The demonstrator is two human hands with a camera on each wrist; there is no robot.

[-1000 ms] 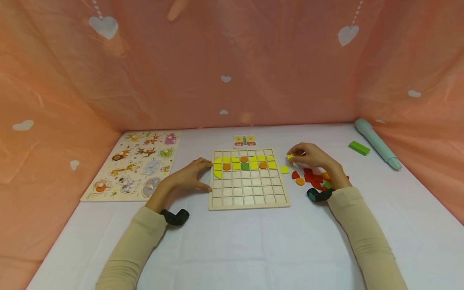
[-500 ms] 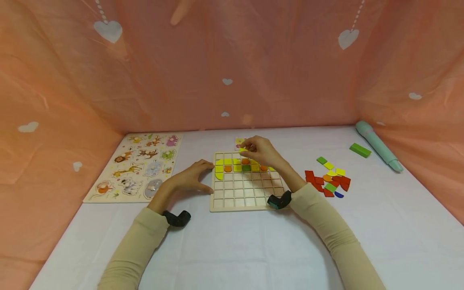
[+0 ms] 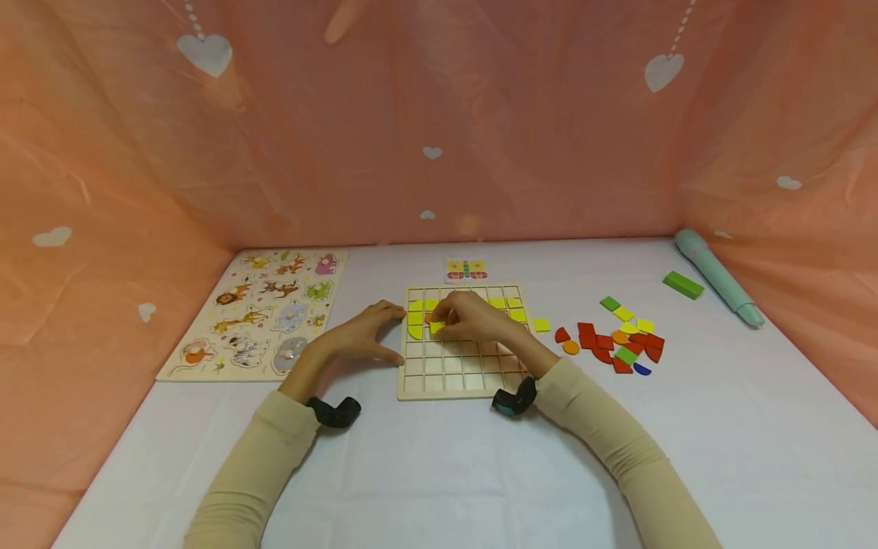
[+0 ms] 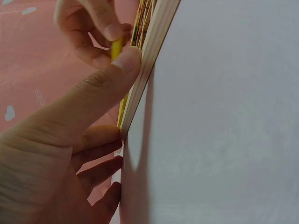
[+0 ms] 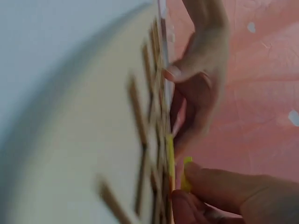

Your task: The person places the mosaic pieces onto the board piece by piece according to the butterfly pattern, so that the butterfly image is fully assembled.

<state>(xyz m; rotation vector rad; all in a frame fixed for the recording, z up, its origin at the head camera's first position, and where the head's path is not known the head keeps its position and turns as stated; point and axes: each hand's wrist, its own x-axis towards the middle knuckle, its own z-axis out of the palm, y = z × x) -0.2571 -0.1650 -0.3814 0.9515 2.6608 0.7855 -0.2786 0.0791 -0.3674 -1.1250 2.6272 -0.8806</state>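
One yellow piece (image 3: 437,328) sits in the pinched thumb and fingers of the right hand (image 3: 472,316), extended leftward over the gridded board (image 3: 446,383), whose left edge the left hand (image 3: 363,333) touches with thumb and fingers spread apart, while red pieces (image 3: 587,335) lie well to the right hand's right.

1. Grid board (image 3: 434,365): pale wood, square lattice.
2. Pinched tile (image 3: 437,328): yellow.
3. Loose pieces (image 3: 586,335): red, orange, green, yellow, one blue.
4. Small card (image 3: 466,271): white, mirrored yellow, red, green pattern.
5. Animal puzzle (image 3: 240,376): cream, multicoloured animals.
6. Microphone (image 3: 720,280): pale mint.
7. Block (image 3: 683,285): green.
8. Curtain (image 3: 535,152): peach-orange, white hearts, dotted strings.
9. Tablecloth (image 3: 425,473): plain white.
10. Sleeves (image 3: 240,473): plain beige.
11. Wrist cameras (image 3: 336,413): black.
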